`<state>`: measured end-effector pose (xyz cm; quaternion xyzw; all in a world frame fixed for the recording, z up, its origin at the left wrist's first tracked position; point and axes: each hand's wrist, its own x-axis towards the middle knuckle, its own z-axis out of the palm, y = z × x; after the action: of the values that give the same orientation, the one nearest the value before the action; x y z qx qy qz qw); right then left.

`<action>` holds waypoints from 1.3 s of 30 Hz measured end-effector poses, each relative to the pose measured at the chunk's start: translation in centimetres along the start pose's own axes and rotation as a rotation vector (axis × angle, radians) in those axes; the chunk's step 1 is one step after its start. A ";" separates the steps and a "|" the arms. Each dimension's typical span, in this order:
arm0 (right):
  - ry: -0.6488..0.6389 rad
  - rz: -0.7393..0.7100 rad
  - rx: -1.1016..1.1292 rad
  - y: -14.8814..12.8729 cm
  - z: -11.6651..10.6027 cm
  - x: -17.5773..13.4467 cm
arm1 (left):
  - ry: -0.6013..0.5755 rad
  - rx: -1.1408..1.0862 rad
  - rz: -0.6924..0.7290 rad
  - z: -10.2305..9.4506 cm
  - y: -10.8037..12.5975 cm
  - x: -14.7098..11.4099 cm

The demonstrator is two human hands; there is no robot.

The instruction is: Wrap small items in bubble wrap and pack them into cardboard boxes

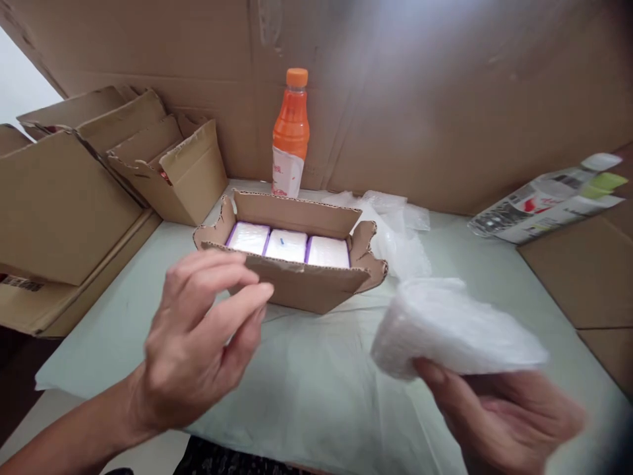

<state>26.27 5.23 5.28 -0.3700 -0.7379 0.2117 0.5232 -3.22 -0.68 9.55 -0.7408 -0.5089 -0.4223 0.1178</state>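
My right hand (pixel 504 409) grips a whitish, see-through bundle of bubble wrap (pixel 455 330) from below, its thumb on the near side. Whether anything lies inside the wrap I cannot tell. My left hand (pixel 202 336) hovers in front of the left end of a small open cardboard box (pixel 311 287), fingers bent and apart, holding nothing. Three white-topped packs with purple edges stand in a row in that box: a left pack (pixel 248 237), a middle pack (pixel 287 246) and a right pack (pixel 328 252). The box flaps are raised.
Behind the box stands an orange bottle (pixel 291 135). Loose clear plastic wrap (pixel 395 231) lies at its right. Several opened cartons (pixel 59 204) crowd the left side. At the right a clear labelled bottle (pixel 539 198) leans over a cardboard box (pixel 578 277). A cardboard wall (pixel 420 112) closes the back.
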 end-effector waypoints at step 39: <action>-0.460 0.402 -0.165 7.0 6.5 0.3 | 0.064 -0.544 -1.024 6.4 -6.5 -6.9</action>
<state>22.42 10.34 -1.79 -0.4920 -0.7636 0.3285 0.2588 -6.38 1.62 -1.23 -0.3908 -0.6718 -0.5633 -0.2805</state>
